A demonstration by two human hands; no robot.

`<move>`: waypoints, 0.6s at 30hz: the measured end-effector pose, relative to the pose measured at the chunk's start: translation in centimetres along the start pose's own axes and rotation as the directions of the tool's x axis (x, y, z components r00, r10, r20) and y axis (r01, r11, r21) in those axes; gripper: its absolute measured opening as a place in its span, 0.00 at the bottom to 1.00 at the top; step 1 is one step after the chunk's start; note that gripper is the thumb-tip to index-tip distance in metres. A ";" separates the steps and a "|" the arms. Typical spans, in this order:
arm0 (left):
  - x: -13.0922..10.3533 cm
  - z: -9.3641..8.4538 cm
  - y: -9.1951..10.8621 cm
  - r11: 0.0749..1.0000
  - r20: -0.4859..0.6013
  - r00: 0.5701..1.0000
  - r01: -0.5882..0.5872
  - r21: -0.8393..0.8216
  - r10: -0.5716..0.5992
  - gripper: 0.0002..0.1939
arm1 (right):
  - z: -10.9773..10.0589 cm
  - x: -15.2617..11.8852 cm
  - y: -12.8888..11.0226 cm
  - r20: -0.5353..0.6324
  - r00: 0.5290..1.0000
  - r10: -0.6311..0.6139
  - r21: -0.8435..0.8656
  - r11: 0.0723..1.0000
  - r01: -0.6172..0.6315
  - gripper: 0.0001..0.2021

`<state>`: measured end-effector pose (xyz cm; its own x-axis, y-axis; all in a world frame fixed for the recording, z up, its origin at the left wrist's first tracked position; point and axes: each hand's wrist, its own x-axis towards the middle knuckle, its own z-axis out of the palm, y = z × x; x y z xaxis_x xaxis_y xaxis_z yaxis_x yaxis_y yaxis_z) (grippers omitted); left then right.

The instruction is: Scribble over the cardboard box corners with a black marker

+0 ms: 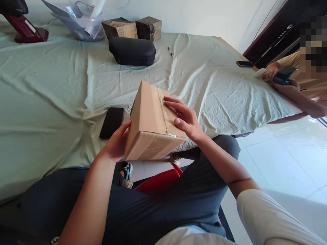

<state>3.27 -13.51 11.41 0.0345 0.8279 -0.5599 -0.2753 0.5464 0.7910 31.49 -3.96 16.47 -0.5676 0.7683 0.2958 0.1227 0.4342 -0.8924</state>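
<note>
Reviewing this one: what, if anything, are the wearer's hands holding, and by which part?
A cardboard box: the left hand holds its left side, while the right hand rests on the top face, beside the seam.

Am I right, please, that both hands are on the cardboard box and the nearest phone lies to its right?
Not quite: the head view shows the nearest phone lying left of the cardboard box; the left hand and right hand are indeed on it.
</note>
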 end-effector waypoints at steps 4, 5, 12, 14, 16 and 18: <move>0.6 0.6 -0.3 1.000 -0.035 0.999 -0.016 0.000 0.016 0.41 | -0.2 -0.3 0.0 -0.021 1.000 -0.014 0.026 1.000 0.015 0.34; 0.7 0.7 -0.4 0.998 -0.058 0.997 -0.050 0.031 0.051 0.41 | -0.3 -0.3 0.2 -0.020 1.000 -0.006 0.036 0.999 0.007 0.33; 1.7 0.5 -1.6 0.731 -0.218 0.715 -0.558 0.394 0.664 0.55 | -0.3 0.3 3.7 0.091 0.979 0.184 0.260 0.944 -0.202 0.41; 1.2 0.3 -1.8 0.512 -0.100 0.555 -0.663 0.546 0.826 0.61 | -0.4 0.6 5.0 0.172 0.971 0.164 0.337 0.917 -0.215 0.46; 0.3 0.2 -1.7 0.229 0.097 0.385 -0.712 0.664 0.918 0.57 | -0.7 0.7 6.2 0.278 0.947 0.163 0.394 0.880 -0.267 0.46; -0.6 0.3 -1.5 0.000 0.267 0.261 -0.716 0.698 0.928 0.49 | -1.0 0.6 7.2 0.363 0.906 0.216 0.443 0.815 -0.372 0.45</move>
<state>3.98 -14.80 10.68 0.0102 0.7565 0.6539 0.6454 -0.5045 0.5735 32.82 0.07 10.58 -0.7833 0.6197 -0.0485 -0.0497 -0.1402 -0.9889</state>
